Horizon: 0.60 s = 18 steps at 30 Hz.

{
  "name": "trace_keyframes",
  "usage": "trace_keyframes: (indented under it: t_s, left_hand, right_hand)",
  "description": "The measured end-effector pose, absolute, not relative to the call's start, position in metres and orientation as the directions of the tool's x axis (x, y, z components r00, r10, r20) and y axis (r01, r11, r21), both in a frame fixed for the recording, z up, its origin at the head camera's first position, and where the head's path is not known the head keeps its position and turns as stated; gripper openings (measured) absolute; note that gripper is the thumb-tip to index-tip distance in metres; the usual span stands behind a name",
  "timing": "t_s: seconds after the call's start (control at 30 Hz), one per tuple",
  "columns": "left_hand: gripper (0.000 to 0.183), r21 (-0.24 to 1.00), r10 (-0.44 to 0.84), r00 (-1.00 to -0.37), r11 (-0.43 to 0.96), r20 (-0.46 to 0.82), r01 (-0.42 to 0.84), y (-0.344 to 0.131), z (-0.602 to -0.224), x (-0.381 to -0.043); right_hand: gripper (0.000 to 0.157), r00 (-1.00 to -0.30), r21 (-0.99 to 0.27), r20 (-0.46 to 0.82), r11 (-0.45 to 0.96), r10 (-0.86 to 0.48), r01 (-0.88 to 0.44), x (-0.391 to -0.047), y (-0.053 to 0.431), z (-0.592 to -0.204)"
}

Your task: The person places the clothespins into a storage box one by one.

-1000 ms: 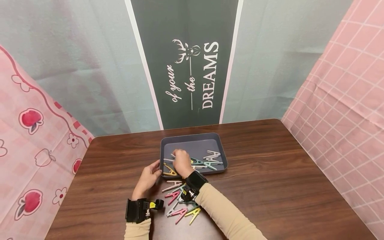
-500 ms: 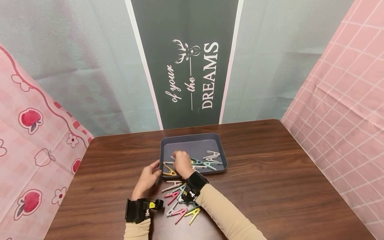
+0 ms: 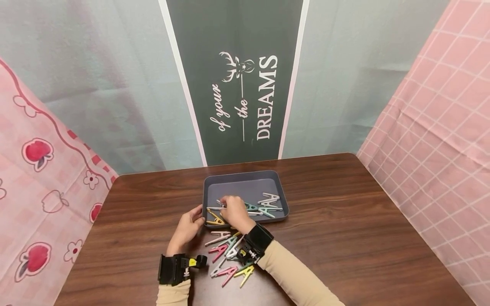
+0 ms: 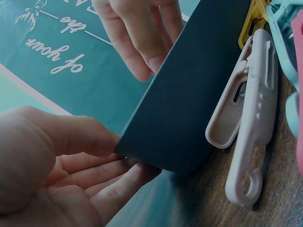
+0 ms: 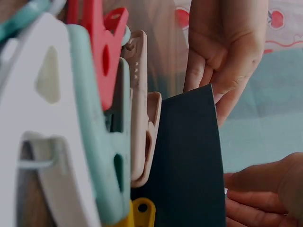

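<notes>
1. One dark wood-grain desk [image 3: 325,204], rounded far corners, backed right up to a grey-green drape [image 3: 115,85] with a dark DREAMS panel [image 3: 245,25].
2. Pink cloth on both sides: apples and flowers [image 3: 23,212] left, white grid [image 3: 432,127] right.
3. Grey tray [image 3: 245,188] sits toward the desk's far edge, some clothespins [image 3: 271,211] inside, a loose pile [image 3: 229,272] in front.
4. Left hand [image 3: 187,229] pinches the tray's near-left corner.
5. Right hand [image 3: 234,210] is inside it; can't tell whether those fingers pinch anything.
</notes>
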<state>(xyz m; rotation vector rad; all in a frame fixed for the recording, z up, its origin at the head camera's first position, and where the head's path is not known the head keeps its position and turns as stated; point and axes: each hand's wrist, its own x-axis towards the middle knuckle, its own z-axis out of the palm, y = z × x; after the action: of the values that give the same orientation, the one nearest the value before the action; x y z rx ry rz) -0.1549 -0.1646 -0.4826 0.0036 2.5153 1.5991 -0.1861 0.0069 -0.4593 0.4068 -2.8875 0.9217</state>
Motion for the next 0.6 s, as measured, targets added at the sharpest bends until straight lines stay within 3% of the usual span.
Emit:
trace_keyframes:
  t_s: [0.6]
  left_hand:
    - [0.05, 0.909, 0.084, -0.989, 0.41, -0.121, -0.076, -0.164, -0.484, -0.154]
  right_hand:
    - [0.024, -0.938, -0.704, 0.231, 0.622, -0.258, -0.344, -0.159, 0.046, -0.45]
